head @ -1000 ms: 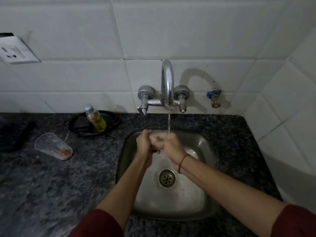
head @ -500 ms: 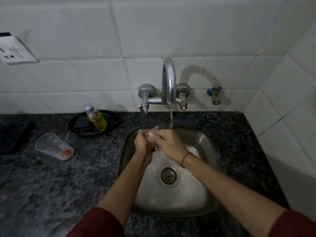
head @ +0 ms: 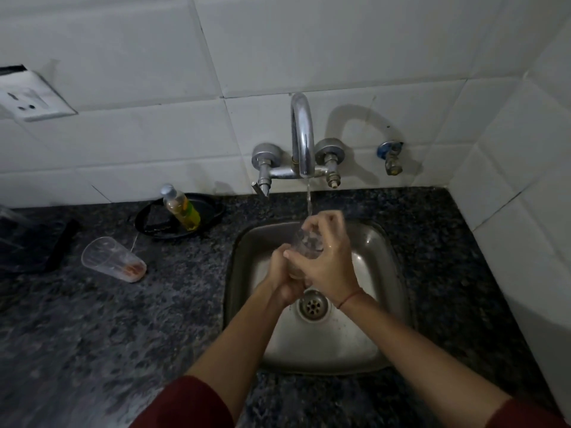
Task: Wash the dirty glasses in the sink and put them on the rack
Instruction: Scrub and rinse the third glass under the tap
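Note:
A clear glass [head: 306, 245] is held over the steel sink [head: 383, 242], its mouth under the thin stream from the tap [head: 302, 134]. My left hand [head: 284, 279] grips its lower part from the left. My right hand [head: 327, 261] wraps round it from the right, fingers curled over the rim; most of the glass is hidden by the two hands. A second clear glass [head: 112, 259] with reddish residue at its bottom lies on its side on the dark counter, left of the sink.
A small bottle of yellow liquid [head: 180, 206] stands on a black dish [head: 210, 208] behind the lying glass. A dark object [head: 37, 239] sits at the far left. Tiled walls close the back and right; a socket [head: 27, 97] is at upper left.
Both hands have shifted on the glass under the stream; the right hand's fingers now rise over the rim and more of the glass shows. The view has moved slightly.

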